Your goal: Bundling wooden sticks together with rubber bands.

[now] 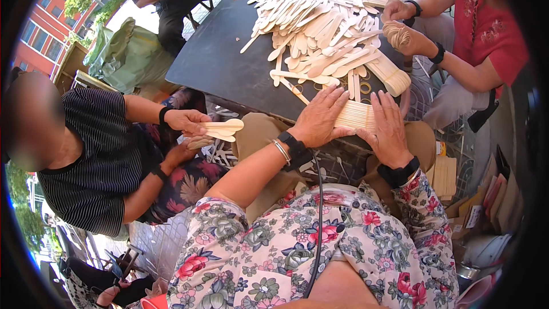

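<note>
At the near edge of the dark table, a neat stack of flat wooden spoons (pixel 355 116) sits between my two hands, their edges lined up. My left hand (pixel 321 118) presses the stack's left side, with fingers stretched forward and thumb along the near side. On its right side, my right hand (pixel 389 128) grips it the same way. Just beyond my fingers lie several rubber bands (pixel 365 88) and a large loose pile of wooden spoons (pixel 320 28). The undersides of the stack and my palms are hidden.
A longer row of stacked spoons (pixel 390 75) lies at the table's right edge. On my left, a co-worker's hand (pixel 187 122) holds a few spoons; on the right, another person's hands (pixel 403 28) hold a fanned bunch. Cardboard (pixel 486 194) stands at my lower right.
</note>
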A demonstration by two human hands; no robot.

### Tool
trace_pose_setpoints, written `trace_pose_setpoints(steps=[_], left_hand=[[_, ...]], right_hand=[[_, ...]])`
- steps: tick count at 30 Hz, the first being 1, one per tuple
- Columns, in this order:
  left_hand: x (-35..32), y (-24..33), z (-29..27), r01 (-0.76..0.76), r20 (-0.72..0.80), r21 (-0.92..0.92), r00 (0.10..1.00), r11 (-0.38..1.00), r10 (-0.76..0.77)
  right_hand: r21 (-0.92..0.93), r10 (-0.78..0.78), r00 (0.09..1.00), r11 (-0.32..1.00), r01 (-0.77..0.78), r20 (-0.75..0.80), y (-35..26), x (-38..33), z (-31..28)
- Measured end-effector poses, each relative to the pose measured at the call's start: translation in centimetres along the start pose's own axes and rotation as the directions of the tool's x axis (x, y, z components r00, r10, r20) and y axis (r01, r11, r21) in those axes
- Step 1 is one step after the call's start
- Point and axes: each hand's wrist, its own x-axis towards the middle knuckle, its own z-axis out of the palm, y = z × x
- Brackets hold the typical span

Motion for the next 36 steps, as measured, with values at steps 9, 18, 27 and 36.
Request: trace_pose_setpoints(steps=[9, 18, 27, 36], left_hand=[[0.2, -0.5, 0.5, 0.008, 0.001, 0.008, 1.000, 1.000, -0.008], [-0.4, -0.2, 1.2, -0.001, -0.032, -0.077, 0.999, 0.997, -0.001], [-0.3, -1.5, 0.6, -0.027, -0.024, -0.074, 0.999, 0.997, 0.025], [-0.8, -1.7, -1.5, 0.183, 0.089, -0.241, 0.982, 0.953, -0.166]], right_hand=[[0.015, -0.069, 0.995, 0.998, 0.068, 0.066, 1.4, 0.5, 1.2], [0.245, -0.014, 0.988, 0.969, -0.024, 0.154, 1.9, -0.1, -1.4], [0.315, -0.060, 0.996, 0.946, 0.076, -0.059, 2.4, 0.5, 1.4], [0.347, 0.000, 0.990, 0.937, 0.049, -0.138, 3.1, -0.2, 2.0]])
